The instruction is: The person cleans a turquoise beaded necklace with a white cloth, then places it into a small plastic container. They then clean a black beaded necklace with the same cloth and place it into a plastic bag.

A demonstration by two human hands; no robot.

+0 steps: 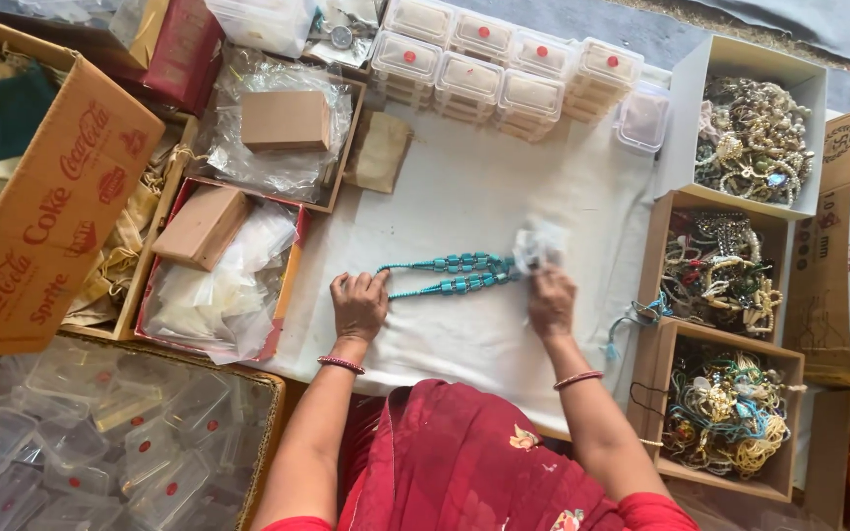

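Observation:
A turquoise bead necklace (459, 274) lies stretched across a white cloth (464, 187) on the work surface. My left hand (358, 304) rests palm down on the necklace's left end, fingers pressing its cords. My right hand (551, 298) holds the necklace's right end, together with a small clear plastic bag (540, 243) that is blurred just above the fingers. Both wrists wear bangles. A red garment covers my lap below.
Stacked clear lidded boxes with red dots (504, 74) stand at the back. Three open boxes of mixed jewellery (725, 275) line the right side. Trays of plastic bags and brown cartons (218, 265) sit left, a large cardboard box (41, 206) far left, and empty clear containers (100, 442) bottom left.

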